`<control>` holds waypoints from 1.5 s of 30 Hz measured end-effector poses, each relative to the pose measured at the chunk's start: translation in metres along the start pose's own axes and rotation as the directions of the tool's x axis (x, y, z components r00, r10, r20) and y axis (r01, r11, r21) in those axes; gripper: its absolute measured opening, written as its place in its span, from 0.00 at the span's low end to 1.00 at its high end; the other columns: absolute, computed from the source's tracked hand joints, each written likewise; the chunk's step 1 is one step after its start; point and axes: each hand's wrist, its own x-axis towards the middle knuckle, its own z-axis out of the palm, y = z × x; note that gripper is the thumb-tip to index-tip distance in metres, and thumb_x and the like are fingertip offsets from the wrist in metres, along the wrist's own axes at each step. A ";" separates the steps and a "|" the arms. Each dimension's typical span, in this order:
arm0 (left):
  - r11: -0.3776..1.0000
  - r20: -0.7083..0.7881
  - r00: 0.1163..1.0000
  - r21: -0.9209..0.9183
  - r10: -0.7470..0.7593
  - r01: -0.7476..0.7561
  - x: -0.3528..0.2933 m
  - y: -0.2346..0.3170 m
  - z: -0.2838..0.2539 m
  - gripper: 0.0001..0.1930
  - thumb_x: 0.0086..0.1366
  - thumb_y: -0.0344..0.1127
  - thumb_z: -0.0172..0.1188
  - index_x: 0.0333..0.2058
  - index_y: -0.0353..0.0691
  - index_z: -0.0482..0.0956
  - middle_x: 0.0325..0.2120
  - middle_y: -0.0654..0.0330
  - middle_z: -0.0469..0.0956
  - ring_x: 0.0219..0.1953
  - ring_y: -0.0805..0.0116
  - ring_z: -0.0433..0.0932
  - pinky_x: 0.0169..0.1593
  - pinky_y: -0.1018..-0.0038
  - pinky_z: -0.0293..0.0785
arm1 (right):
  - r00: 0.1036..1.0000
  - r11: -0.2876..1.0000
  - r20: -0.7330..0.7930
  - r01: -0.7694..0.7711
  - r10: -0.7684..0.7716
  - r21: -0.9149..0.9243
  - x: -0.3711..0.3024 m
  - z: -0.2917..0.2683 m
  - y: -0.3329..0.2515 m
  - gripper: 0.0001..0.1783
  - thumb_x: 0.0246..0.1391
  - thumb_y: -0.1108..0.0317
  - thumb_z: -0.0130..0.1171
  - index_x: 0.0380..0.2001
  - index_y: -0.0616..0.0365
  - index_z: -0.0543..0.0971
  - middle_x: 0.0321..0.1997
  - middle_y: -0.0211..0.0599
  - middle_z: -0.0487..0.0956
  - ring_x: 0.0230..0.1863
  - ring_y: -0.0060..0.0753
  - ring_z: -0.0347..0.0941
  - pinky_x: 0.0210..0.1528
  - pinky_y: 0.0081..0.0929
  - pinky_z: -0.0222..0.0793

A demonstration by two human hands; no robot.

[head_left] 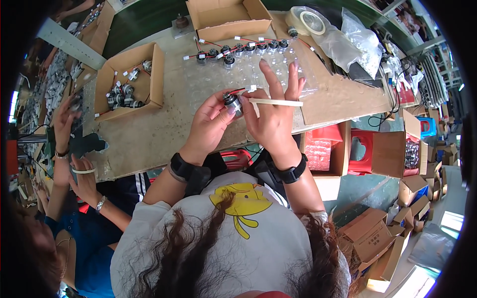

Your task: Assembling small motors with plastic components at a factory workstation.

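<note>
Left hand [211, 123]: fingers pinching small motor [233, 102], centre frame, wired end up, presumably to steady it. Right hand [275, 120]: fingers appear to pinch pale stick [278, 103] beside motor, others spread upward, likely for clearance; tip contact unclear. Upper centre: motor row [250, 47] on clear tray [238, 74], probably kept orderly. Upper left, on tabletop [134, 144]: open carton [157, 74], loose motors [119, 95].

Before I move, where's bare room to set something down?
Tabletop between the left carton and clear tray looks bare; so does cardboard right of the tray, short of the plastic bags. Crowded: the tray's far rows of wired parts and around the bags.
</note>
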 end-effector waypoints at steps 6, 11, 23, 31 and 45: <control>0.997 -0.067 0.998 0.070 -0.011 0.016 0.004 -0.003 0.003 0.23 0.65 0.25 0.52 0.59 0.37 0.61 0.50 0.56 0.72 0.53 0.67 0.72 0.55 0.66 0.72 | 0.996 1.000 0.083 0.022 -0.023 0.010 -0.004 0.002 0.013 0.07 0.49 0.67 0.64 0.31 0.55 0.80 0.59 0.44 0.71 0.68 0.56 0.51 0.67 0.57 0.41; 0.995 -0.099 0.991 0.048 -0.087 0.093 0.003 0.006 0.004 0.21 0.65 0.27 0.53 0.57 0.37 0.63 0.51 0.56 0.72 0.53 0.66 0.72 0.55 0.65 0.72 | 0.819 0.498 0.507 -0.569 0.270 0.654 0.000 -0.012 0.022 0.07 0.49 0.68 0.64 0.33 0.54 0.80 0.58 0.41 0.72 0.67 0.56 0.54 0.66 0.57 0.44; 0.992 -0.083 0.996 0.127 0.014 -0.003 -0.003 0.000 -0.003 0.19 0.64 0.26 0.55 0.53 0.37 0.65 0.49 0.60 0.72 0.51 0.70 0.71 0.52 0.69 0.74 | 0.999 0.995 0.027 0.037 -0.035 -0.097 0.001 -0.011 0.011 0.08 0.45 0.68 0.67 0.31 0.49 0.79 0.60 0.34 0.70 0.71 0.62 0.41 0.67 0.61 0.33; 1.000 -0.055 0.998 0.016 0.021 -0.020 -0.002 -0.001 0.008 0.21 0.63 0.24 0.55 0.54 0.37 0.65 0.48 0.61 0.71 0.52 0.70 0.71 0.55 0.69 0.72 | 1.000 0.996 -0.008 0.022 -0.022 -0.087 -0.005 0.001 0.005 0.07 0.46 0.69 0.66 0.31 0.49 0.78 0.60 0.33 0.70 0.71 0.61 0.41 0.66 0.62 0.33; 0.999 0.104 0.994 0.032 0.037 -0.041 0.001 0.006 0.000 0.22 0.63 0.25 0.55 0.56 0.36 0.63 0.52 0.55 0.70 0.54 0.68 0.70 0.59 0.70 0.66 | 0.986 0.986 0.155 0.040 -0.066 0.163 0.009 -0.028 0.018 0.07 0.46 0.68 0.67 0.31 0.51 0.81 0.63 0.41 0.67 0.73 0.58 0.35 0.66 0.65 0.31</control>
